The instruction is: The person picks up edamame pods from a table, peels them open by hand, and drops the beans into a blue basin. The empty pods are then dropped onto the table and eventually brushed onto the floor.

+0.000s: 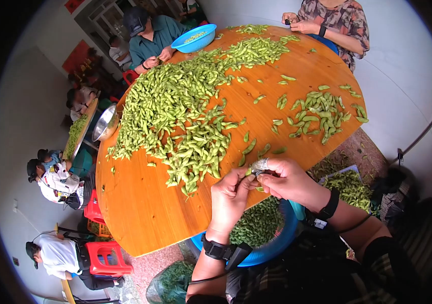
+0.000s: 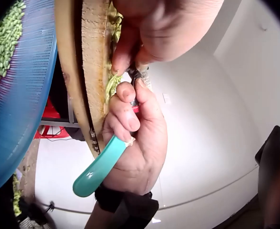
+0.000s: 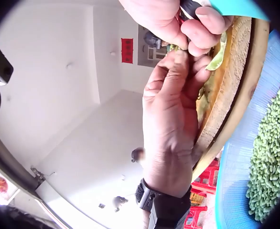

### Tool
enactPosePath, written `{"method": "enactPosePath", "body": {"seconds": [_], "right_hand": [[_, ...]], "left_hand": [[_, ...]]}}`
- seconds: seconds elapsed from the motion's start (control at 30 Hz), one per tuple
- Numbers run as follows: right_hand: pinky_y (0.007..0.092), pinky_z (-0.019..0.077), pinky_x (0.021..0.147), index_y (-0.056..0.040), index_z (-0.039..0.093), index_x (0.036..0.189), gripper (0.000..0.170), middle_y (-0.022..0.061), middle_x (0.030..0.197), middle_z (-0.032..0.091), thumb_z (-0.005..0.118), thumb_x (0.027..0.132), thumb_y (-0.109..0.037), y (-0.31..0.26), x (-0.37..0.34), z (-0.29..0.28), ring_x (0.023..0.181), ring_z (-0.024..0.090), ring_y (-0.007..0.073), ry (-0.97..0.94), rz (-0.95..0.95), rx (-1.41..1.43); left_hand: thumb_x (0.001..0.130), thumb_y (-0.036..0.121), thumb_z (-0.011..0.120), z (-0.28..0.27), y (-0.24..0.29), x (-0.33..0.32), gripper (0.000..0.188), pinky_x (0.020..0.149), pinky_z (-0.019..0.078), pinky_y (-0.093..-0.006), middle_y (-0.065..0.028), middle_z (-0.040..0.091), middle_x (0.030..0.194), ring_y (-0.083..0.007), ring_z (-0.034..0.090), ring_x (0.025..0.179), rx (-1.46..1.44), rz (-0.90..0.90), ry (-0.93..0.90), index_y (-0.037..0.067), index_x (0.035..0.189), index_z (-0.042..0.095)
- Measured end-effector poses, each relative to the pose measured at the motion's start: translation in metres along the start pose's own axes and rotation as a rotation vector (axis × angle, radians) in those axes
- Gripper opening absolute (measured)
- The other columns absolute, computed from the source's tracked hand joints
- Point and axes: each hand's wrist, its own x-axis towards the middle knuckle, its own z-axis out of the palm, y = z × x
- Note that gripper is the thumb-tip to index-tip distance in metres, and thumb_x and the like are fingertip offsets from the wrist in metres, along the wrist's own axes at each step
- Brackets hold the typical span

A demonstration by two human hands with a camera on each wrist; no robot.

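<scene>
Over the near edge of the wooden table (image 1: 185, 218), both hands meet at a green soybean pod (image 1: 249, 172). My left hand (image 1: 228, 195) pinches the pod between thumb and fingers. In my right hand (image 1: 289, 178) is a tool with a teal handle (image 2: 99, 167), its fingers curled round it and the handle sticking out past the palm; its working end is hidden between the fingers. A patterned wrap (image 1: 260, 164) shows at the right fingertips. In the right wrist view, a pale green pod (image 3: 217, 57) hangs beside the joined fingertips.
A big heap of pods (image 1: 175, 106) covers the table's left side, with a smaller pile (image 1: 322, 111) to the right. Below the edge stands a blue basket (image 1: 289, 228) of shelled beans. A blue bowl (image 1: 194, 39) sits at the far edge, near two seated people.
</scene>
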Motion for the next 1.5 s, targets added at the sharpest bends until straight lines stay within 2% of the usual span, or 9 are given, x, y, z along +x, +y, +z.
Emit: {"method": "enactPosePath", "body": {"seconds": [0.33,0.43,0.53,0.67,0.93,1.07,1.2,1.37,1.5], "right_hand": [[0.0245,0.0389,0.047,-0.0016,0.062,0.102,0.015,0.0003,0.063,0.056,0.055,0.091,-0.005,0.0,-0.002,0.011,0.053,0.049,0.0053,0.028,-0.091,-0.112],[0.0286,0.0379,0.046,-0.0033,0.062,0.109,0.023,0.0081,0.058,0.052,0.056,0.087,-0.003,0.005,-0.005,0.02,0.05,0.047,0.0071,0.135,-0.478,-0.5],[0.0273,0.0363,0.045,-0.003,0.062,0.11,0.024,0.0044,0.058,0.051,0.055,0.087,-0.003,0.006,-0.001,0.019,0.051,0.044,0.0052,0.181,-0.338,-0.32],[0.0257,0.0378,0.049,-0.0017,0.062,0.103,0.017,0.0002,0.062,0.049,0.052,0.089,-0.004,0.002,0.011,-0.022,0.054,0.043,0.0054,0.356,-0.286,-0.317],[0.0262,0.0412,0.05,0.0012,0.051,0.088,0.008,0.0032,0.063,0.052,0.051,0.09,-0.007,-0.002,0.013,-0.078,0.054,0.051,0.0087,0.406,-0.041,-0.342],[0.0232,0.0394,0.045,0.0007,0.054,0.097,0.011,0.0013,0.064,0.053,0.049,0.092,-0.008,-0.005,0.011,-0.077,0.049,0.049,0.0065,0.37,-0.069,-0.312],[0.0235,0.0405,0.045,0.0005,0.056,0.101,0.014,0.002,0.065,0.055,0.048,0.092,-0.008,-0.005,0.009,-0.079,0.049,0.049,0.0069,0.356,-0.076,-0.311],[0.0227,0.0426,0.046,-0.0004,0.058,0.11,0.02,0.0035,0.07,0.06,0.049,0.092,-0.005,-0.012,-0.002,-0.067,0.049,0.052,0.0064,0.264,-0.065,-0.275],[0.0215,0.0424,0.044,-0.0009,0.06,0.111,0.021,0.003,0.072,0.062,0.048,0.093,-0.004,-0.007,-0.003,-0.031,0.049,0.053,0.0058,0.037,-0.055,-0.129]], "left_hand": [[0.097,0.005,0.048,-0.017,-0.006,0.008,0.018,0.059,0.0489,-0.0219,-0.0092,0.064,0.087,-0.0105,0.058,0.064,-0.66,-0.357,-0.119,-0.003,0.113,0.052],[0.094,-0.001,0.043,-0.021,-0.013,0.008,0.021,0.053,0.0424,-0.0206,-0.0065,0.059,0.082,-0.0085,0.051,0.059,-0.654,-0.372,-0.132,-0.002,0.113,0.05],[0.095,0.0,0.041,-0.018,-0.004,0.008,0.021,0.049,0.0376,-0.0203,-0.0033,0.055,0.078,-0.0064,0.046,0.056,-0.645,-0.403,-0.123,0.0,0.114,0.051],[0.097,0.004,0.046,-0.019,0.025,-0.023,0.016,0.051,0.041,-0.018,-0.0007,0.059,0.08,-0.0034,0.05,0.055,-0.142,-0.227,0.01,0.002,0.109,0.057],[0.084,-0.003,0.062,-0.038,0.048,-0.067,0.01,0.058,0.0506,-0.0315,-0.0142,0.064,0.089,-0.0266,0.064,0.066,0.621,0.164,-0.018,-0.002,0.093,0.065],[0.083,0.006,0.065,-0.019,0.055,-0.016,0.01,0.065,0.0518,-0.0376,-0.0163,0.061,0.089,-0.0304,0.064,0.07,0.735,-0.047,0.113,0.0,0.092,0.067],[0.083,0.011,0.064,0.002,0.011,0.034,0.014,0.064,0.0522,-0.0467,-0.0188,0.058,0.093,-0.0395,0.062,0.073,0.837,0.049,0.049,0.002,0.093,0.063],[0.081,0.01,0.067,0.0,0.011,0.035,0.017,0.066,0.0535,-0.0438,-0.0219,0.06,0.094,-0.0412,0.062,0.075,0.82,0.031,0.009,0.0,0.094,0.062],[0.087,0.006,0.065,0.002,-0.003,0.022,0.019,0.061,0.0525,-0.0292,-0.013,0.067,0.087,-0.0226,0.064,0.067,0.106,-0.103,0.027,-0.002,0.104,0.063]]}}
